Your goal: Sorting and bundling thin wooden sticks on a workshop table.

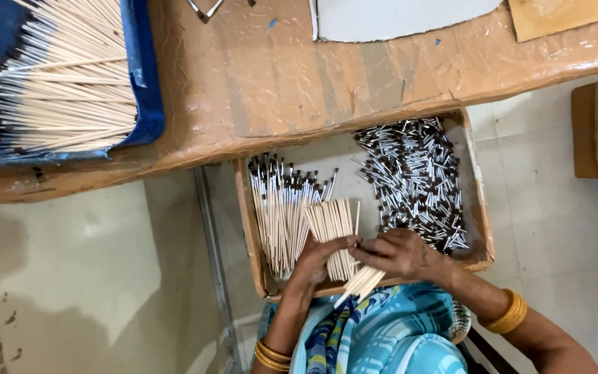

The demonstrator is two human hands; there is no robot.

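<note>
My left hand (315, 261) and my right hand (397, 252) together grip a bundle of thin pale wooden sticks (332, 223) over a shallow cardboard box (482, 239) on my lap. The bundle's lower ends stick out below my hands. In the box's left half lies a pile of white sticks with dark tips (279, 204). Its right half holds a heap of small silver metal caps (413, 181). Gold bangles circle both wrists.
A brown tape-covered table (264, 76) stands above the box. On its left, a blue tray (145, 83) holds many pale sticks with dark tips. A white sheet (389, 15) and a cardboard piece (555, 14) lie at the table's far edge. Tiled floor surrounds.
</note>
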